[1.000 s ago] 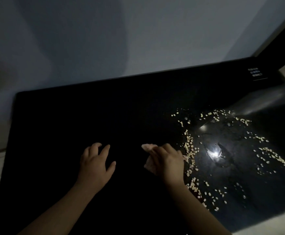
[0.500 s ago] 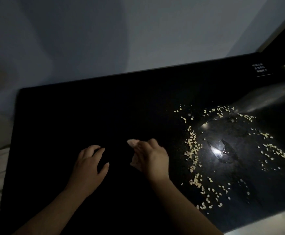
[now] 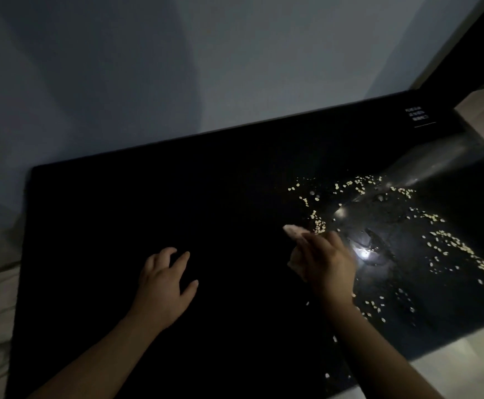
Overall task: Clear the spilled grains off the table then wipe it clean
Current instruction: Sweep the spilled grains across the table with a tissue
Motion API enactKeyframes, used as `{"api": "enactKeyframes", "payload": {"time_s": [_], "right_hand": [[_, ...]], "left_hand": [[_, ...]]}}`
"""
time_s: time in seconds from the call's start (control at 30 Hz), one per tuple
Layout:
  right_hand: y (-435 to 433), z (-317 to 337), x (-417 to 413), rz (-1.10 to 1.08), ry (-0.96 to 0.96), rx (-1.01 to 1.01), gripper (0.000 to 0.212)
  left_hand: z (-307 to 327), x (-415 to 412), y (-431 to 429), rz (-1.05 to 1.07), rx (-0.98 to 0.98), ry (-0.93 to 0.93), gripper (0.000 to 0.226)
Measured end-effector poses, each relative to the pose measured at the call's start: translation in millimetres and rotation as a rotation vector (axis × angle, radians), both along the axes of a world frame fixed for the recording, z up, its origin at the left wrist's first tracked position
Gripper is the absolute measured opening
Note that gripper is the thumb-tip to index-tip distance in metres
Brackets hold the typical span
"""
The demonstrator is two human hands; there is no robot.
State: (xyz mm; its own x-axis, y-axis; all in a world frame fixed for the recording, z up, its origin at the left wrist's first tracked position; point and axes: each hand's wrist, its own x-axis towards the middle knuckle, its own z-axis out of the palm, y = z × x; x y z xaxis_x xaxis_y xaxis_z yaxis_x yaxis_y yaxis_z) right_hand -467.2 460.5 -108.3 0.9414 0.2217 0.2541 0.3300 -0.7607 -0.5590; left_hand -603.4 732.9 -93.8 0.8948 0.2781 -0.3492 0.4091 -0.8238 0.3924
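Head view: my right hand point(image 3: 325, 264) grips a pale cloth point(image 3: 292, 230) beside spilled grains point(image 3: 318, 223) on the black table point(image 3: 177, 197), my left hand point(image 3: 164, 286) resting, fingers loosely spread.

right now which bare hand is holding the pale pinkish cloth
The right hand, next to the pale spilled grains, grips the pale pinkish cloth; the left hand, loosely spread over the black table, holds nothing.

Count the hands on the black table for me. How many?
2. The left hand rests, fingers spread, on the dark table, left of the middle. The right hand holds a pale thing beside the spilled grains. None look hidden.
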Motion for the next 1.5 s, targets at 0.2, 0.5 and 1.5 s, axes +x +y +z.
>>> {"api": "enactKeyframes", "payload": {"time_s": [0.2, 0.5, 1.5], "right_hand": [[-2, -2, -88, -0.088, 0.081, 0.09, 0.02], [-8, -4, -168, -0.089, 0.043, 0.121, 0.027], [-98, -11, -107, 0.072, 0.044, 0.181, 0.022]], "left_hand": [[11, -3, -20, -0.051, -0.076, -0.045, 0.058], [15, -39, -48, -0.188, -0.065, -0.09, 0.056], [-7, -31, -141, -0.157, 0.142, -0.073, 0.055]]}}
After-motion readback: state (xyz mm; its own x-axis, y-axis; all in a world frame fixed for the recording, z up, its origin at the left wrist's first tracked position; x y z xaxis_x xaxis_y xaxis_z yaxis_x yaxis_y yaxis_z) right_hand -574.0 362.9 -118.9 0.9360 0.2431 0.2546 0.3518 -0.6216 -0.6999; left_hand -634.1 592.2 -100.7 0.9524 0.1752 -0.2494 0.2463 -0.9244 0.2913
